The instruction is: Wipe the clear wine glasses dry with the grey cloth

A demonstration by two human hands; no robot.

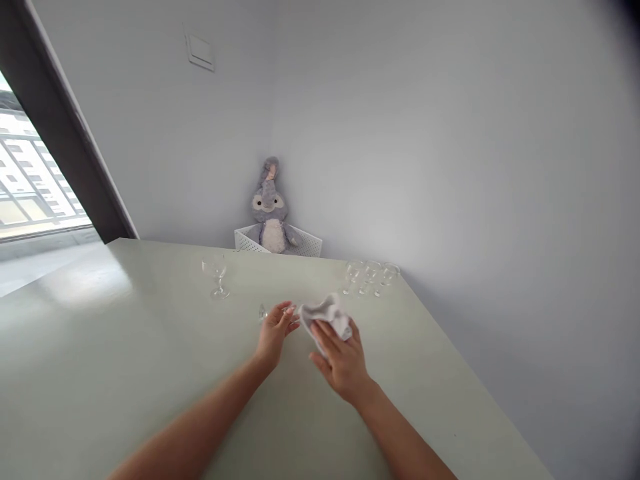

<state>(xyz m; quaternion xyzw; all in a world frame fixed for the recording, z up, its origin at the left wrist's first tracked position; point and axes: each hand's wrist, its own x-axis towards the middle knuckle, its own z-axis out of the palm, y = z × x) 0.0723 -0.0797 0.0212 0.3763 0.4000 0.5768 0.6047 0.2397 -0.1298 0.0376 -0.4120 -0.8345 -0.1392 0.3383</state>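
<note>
My left hand [277, 327] is closed round the stem of a clear stemmed glass [263, 312] that lies on its side in the air, its foot pointing left. A white cloth [327, 313] covers the bowl end of that glass, so the bowl is mostly hidden. My right hand [343, 353] grips the cloth from the near right side, fingers pressed over it. Another stemmed glass [219, 277] stands upright on the table to the left, apart from both hands.
Several stemmed glasses [371, 277] stand grouped at the table's far right corner, by the wall. Beyond the far edge of the pale green table [125, 373], a grey plush toy [270, 207] sits in a white perforated basket [313, 245]. A window [37, 167] is at left.
</note>
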